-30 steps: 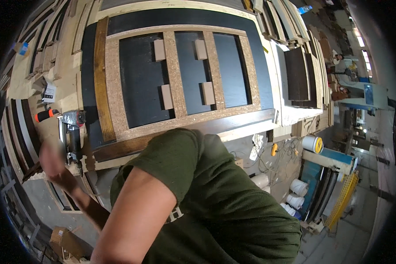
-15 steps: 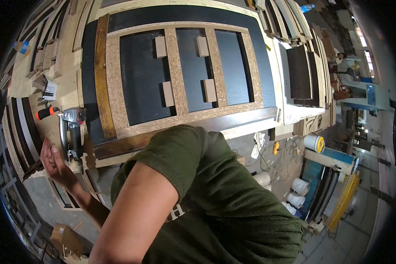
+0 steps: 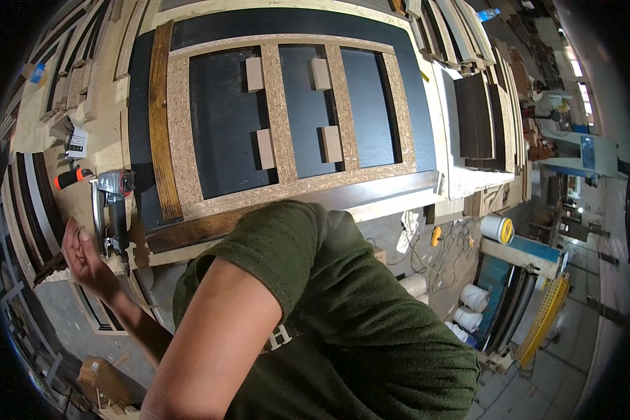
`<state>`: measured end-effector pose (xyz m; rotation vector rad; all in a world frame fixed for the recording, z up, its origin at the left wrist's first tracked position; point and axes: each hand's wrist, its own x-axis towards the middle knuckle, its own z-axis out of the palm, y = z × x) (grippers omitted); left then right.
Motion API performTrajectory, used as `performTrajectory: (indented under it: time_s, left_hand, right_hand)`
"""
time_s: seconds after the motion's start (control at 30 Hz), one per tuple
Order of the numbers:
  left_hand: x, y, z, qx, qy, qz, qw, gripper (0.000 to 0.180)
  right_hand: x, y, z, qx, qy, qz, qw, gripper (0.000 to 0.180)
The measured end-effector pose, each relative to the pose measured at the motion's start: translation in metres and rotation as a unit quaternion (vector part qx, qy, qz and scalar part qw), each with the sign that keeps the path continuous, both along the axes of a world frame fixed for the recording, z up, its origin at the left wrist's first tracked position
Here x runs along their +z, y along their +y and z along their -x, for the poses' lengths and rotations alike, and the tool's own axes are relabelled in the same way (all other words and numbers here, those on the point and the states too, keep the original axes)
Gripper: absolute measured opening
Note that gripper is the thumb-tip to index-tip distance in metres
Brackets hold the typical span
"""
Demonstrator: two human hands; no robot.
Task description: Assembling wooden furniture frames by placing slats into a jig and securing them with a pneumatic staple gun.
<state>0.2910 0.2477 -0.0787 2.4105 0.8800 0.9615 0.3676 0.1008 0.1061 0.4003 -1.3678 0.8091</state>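
My left hand (image 3: 87, 262) is beside the table's left end, palm partly turned up and fingers loosely bent with nothing visible in them. Just right of it, without clear contact, a black and silver pneumatic nail gun (image 3: 114, 210) stands on the pale tabletop. Dark strips with a light one among them (image 3: 33, 203) lie to the hand's left. A chipboard frame (image 3: 283, 115) with upright bars rests on a black panel (image 3: 367, 98); small wooden blocks (image 3: 265, 148) sit against its bars. A bare upper arm of mine fills the lower middle; my right hand is out of view.
An orange and black tool handle (image 3: 72, 179) and a small open box (image 3: 73, 136) lie beyond the nail gun. Wood strips are stacked at both far corners. Cables (image 3: 444, 245), white buckets (image 3: 474, 297) and a blue machine with a yellow guard (image 3: 542, 318) stand at right.
The view has shifted very slightly, moving everything a little to the left. My left hand stays beside the nail gun, its pose nearly the same.
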Motion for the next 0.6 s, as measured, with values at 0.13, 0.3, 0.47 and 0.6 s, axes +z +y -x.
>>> performTrajectory:
  time_s: [0.13,0.3,0.47,0.6]
  left_hand:
    - [0.008,-0.01,-0.012,0.07,-0.084,0.155,0.982,0.032]
    - [0.011,-0.007,-0.01,0.081,-0.086,0.157,0.981,0.032]
    - [0.005,-0.004,-0.006,0.069,-0.091,0.157,0.981,0.034]
    - [-0.017,0.002,0.01,0.045,-0.108,0.161,0.98,0.034]
  right_hand:
    - [0.0,0.003,-0.001,-0.001,-0.003,-0.001,1.0,0.033]
    - [0.0,0.009,-0.001,0.007,-0.006,-0.012,1.0,0.032]
    - [-0.001,0.01,-0.008,0.01,-0.027,-0.023,0.999,0.031]
    - [-0.031,0.034,-0.023,-0.123,0.034,-0.021,0.992,0.032]
